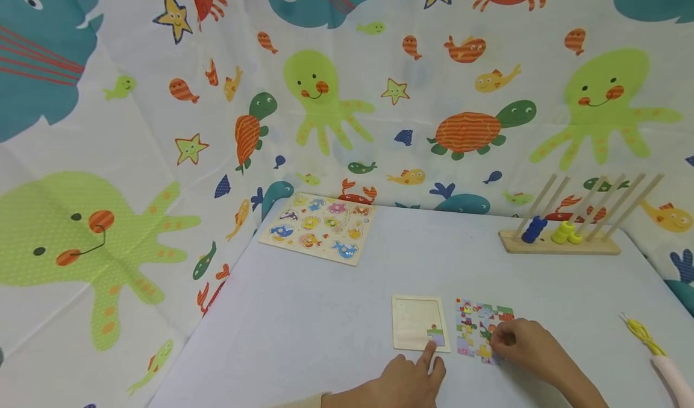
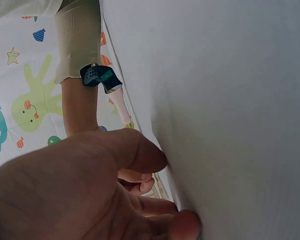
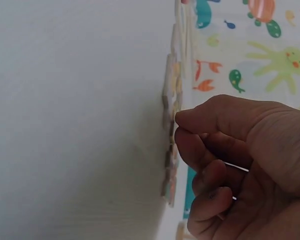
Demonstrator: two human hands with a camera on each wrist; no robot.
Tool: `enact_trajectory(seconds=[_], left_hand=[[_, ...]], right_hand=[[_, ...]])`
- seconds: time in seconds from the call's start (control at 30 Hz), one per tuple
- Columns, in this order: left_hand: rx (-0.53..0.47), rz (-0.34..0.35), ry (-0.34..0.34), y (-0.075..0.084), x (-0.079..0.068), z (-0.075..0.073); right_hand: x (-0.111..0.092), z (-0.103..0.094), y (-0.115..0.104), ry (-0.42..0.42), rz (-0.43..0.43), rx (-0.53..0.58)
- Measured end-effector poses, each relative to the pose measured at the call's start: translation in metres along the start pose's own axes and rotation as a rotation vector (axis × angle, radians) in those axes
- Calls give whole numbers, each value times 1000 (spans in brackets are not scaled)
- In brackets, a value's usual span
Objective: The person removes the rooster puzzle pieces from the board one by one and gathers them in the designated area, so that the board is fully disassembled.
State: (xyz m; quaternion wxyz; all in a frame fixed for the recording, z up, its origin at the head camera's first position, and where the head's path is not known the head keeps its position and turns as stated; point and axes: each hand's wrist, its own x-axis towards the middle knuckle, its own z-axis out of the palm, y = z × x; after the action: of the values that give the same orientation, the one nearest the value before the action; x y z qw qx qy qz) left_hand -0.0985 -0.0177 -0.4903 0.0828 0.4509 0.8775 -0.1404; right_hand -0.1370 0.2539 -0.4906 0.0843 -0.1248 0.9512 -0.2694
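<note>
A small wooden puzzle tray (image 1: 417, 322) lies on the pale table (image 1: 325, 329) with one coloured piece (image 1: 437, 336) seated in its near right corner. My left hand (image 1: 434, 358) rests beside it, and its index fingertip touches the tray's near edge. In the left wrist view that hand (image 2: 90, 190) presses its fingers on the table. Right of the tray lie several loose puzzle pieces (image 1: 477, 328). My right hand (image 1: 494, 340) sits over their near right part. Its thumb and forefinger (image 3: 190, 120) pinch a piece at the edge of the pile (image 3: 171, 125).
A wooden animal peg puzzle (image 1: 320, 227) lies at the far left of the table. A rod stand with blue and yellow rings (image 1: 561, 239) stands at the far right. A yellow cord (image 1: 642, 332) and a pink object (image 1: 675, 379) lie near the right edge. Sea-animal curtains surround the table.
</note>
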Motion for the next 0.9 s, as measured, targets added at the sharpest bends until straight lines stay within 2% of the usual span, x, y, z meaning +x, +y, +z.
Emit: enact_trajectory(seconds=[0.07, 0.27, 0.57, 0.7, 0.9], left_hand=[[1, 1, 3, 0, 0, 1], [-37, -27, -12, 1, 2, 3], [-53, -24, -18, 2, 1, 4], [-59, -34, -28, 2, 1, 3], [-30, -52, -21, 1, 0, 0]], right_hand=[[1, -1, -3, 15, -19, -10], [14, 1, -25, 32, -5, 30], [36, 26, -51, 21, -150, 73], [39, 32, -58, 7, -165, 83], [40, 35, -61, 30, -183, 39]])
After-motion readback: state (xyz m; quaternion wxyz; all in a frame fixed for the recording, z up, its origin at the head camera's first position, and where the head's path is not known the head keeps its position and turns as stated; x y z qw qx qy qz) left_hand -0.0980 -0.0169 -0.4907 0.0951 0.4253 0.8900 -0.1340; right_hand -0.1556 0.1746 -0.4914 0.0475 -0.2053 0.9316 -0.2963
